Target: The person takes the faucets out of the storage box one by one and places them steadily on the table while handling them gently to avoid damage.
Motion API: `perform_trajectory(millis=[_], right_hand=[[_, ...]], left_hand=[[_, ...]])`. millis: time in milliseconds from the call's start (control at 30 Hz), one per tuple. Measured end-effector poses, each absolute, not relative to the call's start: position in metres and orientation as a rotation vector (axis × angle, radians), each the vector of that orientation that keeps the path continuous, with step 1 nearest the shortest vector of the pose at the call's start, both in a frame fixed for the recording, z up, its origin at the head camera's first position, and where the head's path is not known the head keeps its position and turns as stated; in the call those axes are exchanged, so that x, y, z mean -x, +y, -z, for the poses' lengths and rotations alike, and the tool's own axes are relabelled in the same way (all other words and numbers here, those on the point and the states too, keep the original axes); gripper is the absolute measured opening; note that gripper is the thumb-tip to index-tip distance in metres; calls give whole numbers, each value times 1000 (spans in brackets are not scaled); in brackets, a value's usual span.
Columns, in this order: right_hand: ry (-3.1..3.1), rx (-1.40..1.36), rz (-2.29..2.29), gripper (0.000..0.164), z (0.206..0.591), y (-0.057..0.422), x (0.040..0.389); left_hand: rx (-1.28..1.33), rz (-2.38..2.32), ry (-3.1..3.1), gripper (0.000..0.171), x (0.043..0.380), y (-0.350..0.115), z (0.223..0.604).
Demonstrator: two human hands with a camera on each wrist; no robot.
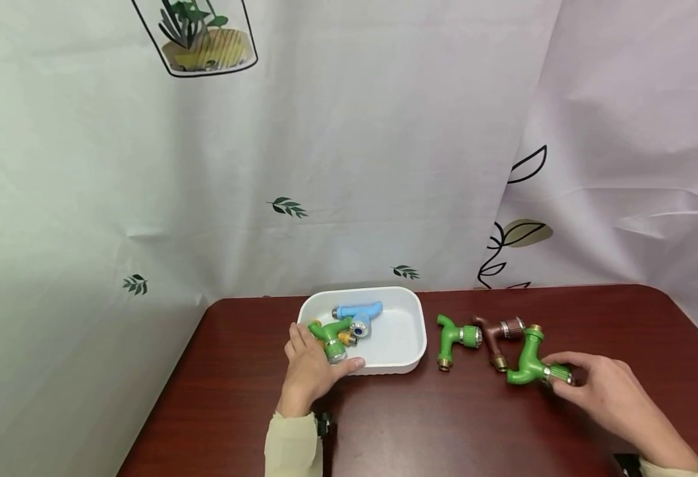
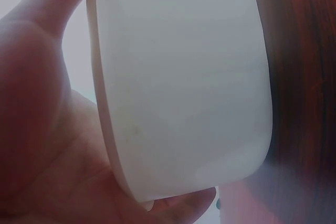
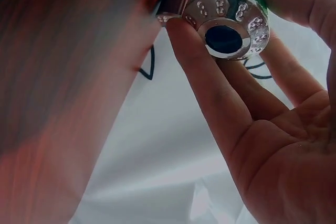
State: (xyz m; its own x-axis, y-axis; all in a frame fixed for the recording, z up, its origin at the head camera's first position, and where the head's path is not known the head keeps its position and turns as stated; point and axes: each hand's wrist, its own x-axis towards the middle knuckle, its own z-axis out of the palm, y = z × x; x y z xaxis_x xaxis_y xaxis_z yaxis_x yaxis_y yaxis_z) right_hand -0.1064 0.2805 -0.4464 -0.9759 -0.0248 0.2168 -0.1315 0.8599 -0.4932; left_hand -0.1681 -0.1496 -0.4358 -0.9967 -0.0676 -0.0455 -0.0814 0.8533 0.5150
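Note:
My right hand (image 1: 611, 394) pinches the ribbed knob of a green faucet (image 1: 530, 361) between thumb and fingers at the table's right. In the right wrist view, the silver end of that knob (image 3: 231, 22) faces the camera. My left hand (image 1: 310, 371) grips the front left corner of a white plastic tub (image 1: 399, 341), thumb along the front rim and fingers at the left side. The tub's outer wall (image 2: 184, 87) fills much of the left wrist view. Inside it lie a blue faucet (image 1: 361, 315), a green faucet (image 1: 331, 336) and a yellow one (image 1: 348, 339), partly hidden beneath the green.
Between tub and right hand, another green faucet (image 1: 449, 341) and a brown faucet (image 1: 495, 336) lie on the dark red table (image 1: 432, 424). The brown one is close beside the held faucet. A white printed cloth (image 1: 349, 165) hangs behind the table's far edge.

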Motion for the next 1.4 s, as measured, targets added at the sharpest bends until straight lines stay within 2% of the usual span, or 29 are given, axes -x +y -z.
perform_trajectory(millis=[1400], right_hand=[[-2952,-57,-751,25,461,305,124]], left_hand=[[130,-859,2983,140,167,-149,434]])
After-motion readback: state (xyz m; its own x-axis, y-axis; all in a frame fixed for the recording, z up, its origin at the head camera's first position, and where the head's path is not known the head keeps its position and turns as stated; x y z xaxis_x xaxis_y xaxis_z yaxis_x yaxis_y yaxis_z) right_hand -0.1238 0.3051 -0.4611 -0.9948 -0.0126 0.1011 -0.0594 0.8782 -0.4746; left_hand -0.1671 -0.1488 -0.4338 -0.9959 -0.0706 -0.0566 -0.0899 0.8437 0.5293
